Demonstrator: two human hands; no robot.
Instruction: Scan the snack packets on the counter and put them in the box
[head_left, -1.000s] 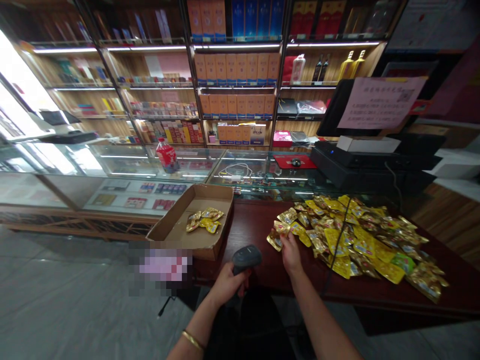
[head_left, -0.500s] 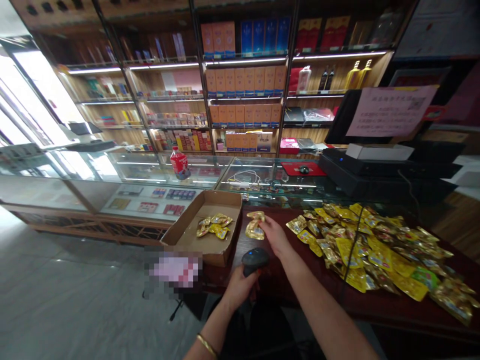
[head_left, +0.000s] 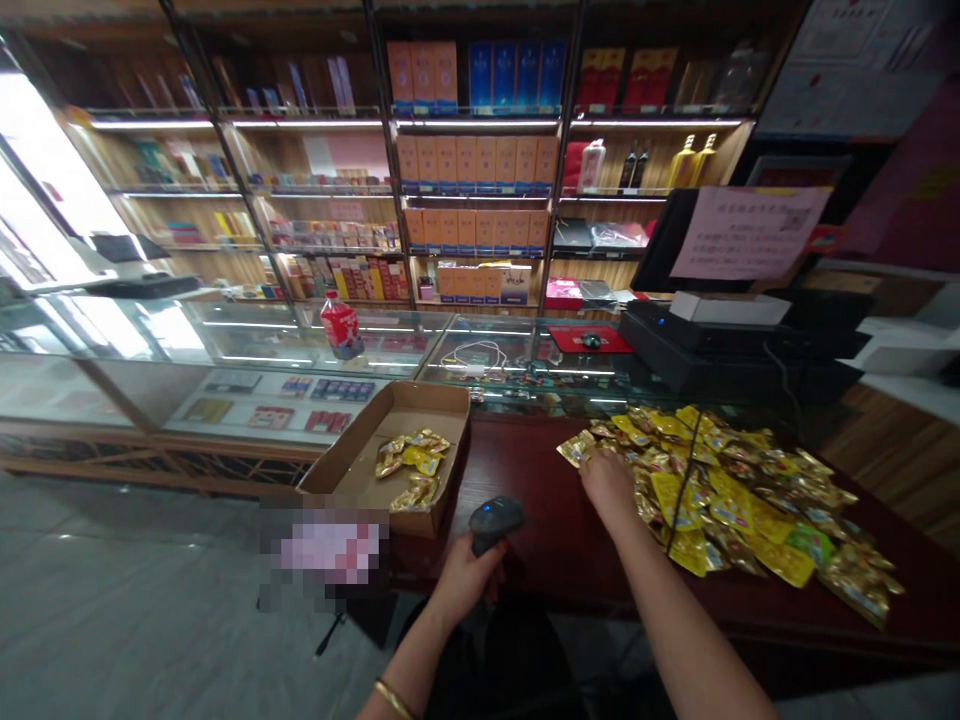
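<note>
A dark handheld barcode scanner (head_left: 496,522) is gripped by my left hand (head_left: 466,580), its head tilted up above the table edge. On the right, a large heap of gold and yellow snack packets (head_left: 739,500) covers the dark red tabletop. My right hand (head_left: 609,488) is at the left edge of that heap, fingers curled down onto a gold snack packet (head_left: 574,450); the fingertips are partly hidden. Left of the scanner stands an open cardboard box (head_left: 360,465) with several snack packets (head_left: 416,455) lying inside.
Behind the table runs a glass display counter (head_left: 409,345) with a red-labelled bottle (head_left: 340,325), a white cable (head_left: 476,355) and a mouse (head_left: 592,341) on a red mat. A monitor (head_left: 660,245) stands at right. A thin black cord (head_left: 686,480) crosses the packets.
My right hand has let go of the gold snack packet held earlier and moved right to the heap. More packets lie in the front of the box. My left hand keeps the scanner.
</note>
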